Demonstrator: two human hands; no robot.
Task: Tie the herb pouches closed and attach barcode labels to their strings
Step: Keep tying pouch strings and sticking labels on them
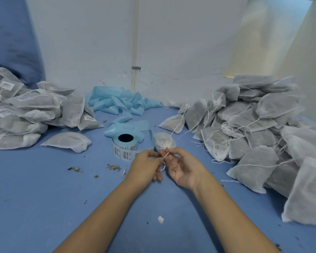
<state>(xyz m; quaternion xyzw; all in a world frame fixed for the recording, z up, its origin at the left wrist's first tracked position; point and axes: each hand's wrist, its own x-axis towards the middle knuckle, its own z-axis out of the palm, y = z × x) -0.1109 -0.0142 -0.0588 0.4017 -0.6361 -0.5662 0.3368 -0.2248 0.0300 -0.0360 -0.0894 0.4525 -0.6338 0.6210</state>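
Low centre of frame: two bare forearms reaching up-frame over blue cloth-covered tabletop. Left hand, centre frame, fingers curled, grip pinching thin white drawstring; slack loop hanging just below, btwn the two hands. Right hand, just right of it, palm turned up, thumb & forefinger pinching same string right at gathered neck. Both grips closed on string, nothing else held.

Key relation: small white non-woven herb pouch lies directly up-frame of both grips, touching right fingertips at neck. Long axis runs away from the person, neck pointing down-frame toward hands, body beyond. String comes out of neck toward the hands, so any knot gets pulled down-frame, away from pouch body. Right hand nearer neck, prob. the anchor; left holds free end, prob. does the looping. Knot looks unfinished, though too small to tell for sure.

Just left of pouch, near left hand: roll of white barcode labels on pale blue backing, black core facing up, strip end next to left knuckles. Short reach for left hand once tied.

Further up-frame: crumpled heap of pale blue spent backing strip against wall. Left edge: stack of grey-white pouches w/ barcode labels. Right side: big pile of grey-white pouches w/ loose strings, no labels seen.
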